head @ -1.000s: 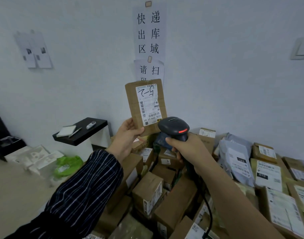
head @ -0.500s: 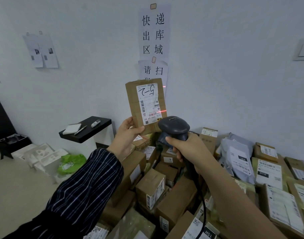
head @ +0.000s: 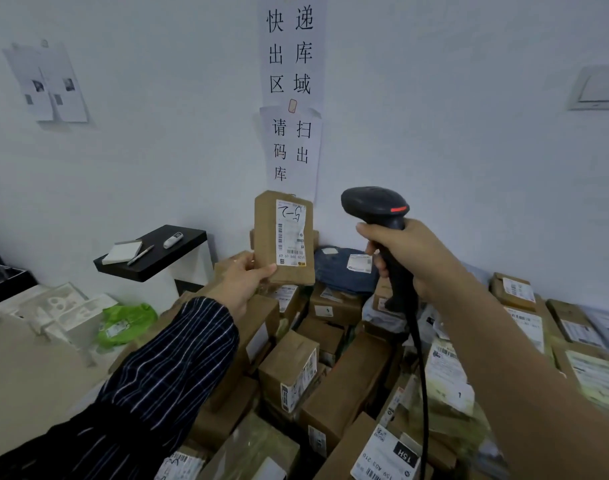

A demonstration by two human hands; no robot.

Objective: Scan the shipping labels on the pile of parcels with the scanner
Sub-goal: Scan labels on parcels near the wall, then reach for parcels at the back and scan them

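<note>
- Scanner point(head: 375, 202) – a black handheld one. It stands upright in the right hand point(head: 408, 258), with its head above the fist and a red light strip on the rear of the head.
- The fingers of the right hand are curled tight round the handle. The index finger point(head: 365, 230) lies at the front, just under the head.
- A black cable point(head: 422, 375) hangs from the bottom of the handle, down across the pile of parcels point(head: 289, 372).
- The left hand point(head: 240, 282), in a dark striped sleeve, pinches a flat brown parcel point(head: 265, 230) at its lower left corner. The thumb lies on the front face and the other fingers are hidden behind.
- The parcel is upright, raised above the pile and in front of the white wall point(head: 434, 116).
- Its shipping label point(head: 291, 233) faces the camera, with handwriting at the top. The thumb tip is just beside the lower edge of the label.
- The scanner head is to the right of the parcel, near its top edge – apart, not touching.
- On the left, a black shelf point(head: 178, 252) carries a notepad point(head: 123, 252) and a pen point(head: 140, 254). A green bag point(head: 126, 323) lies lower down.
</note>
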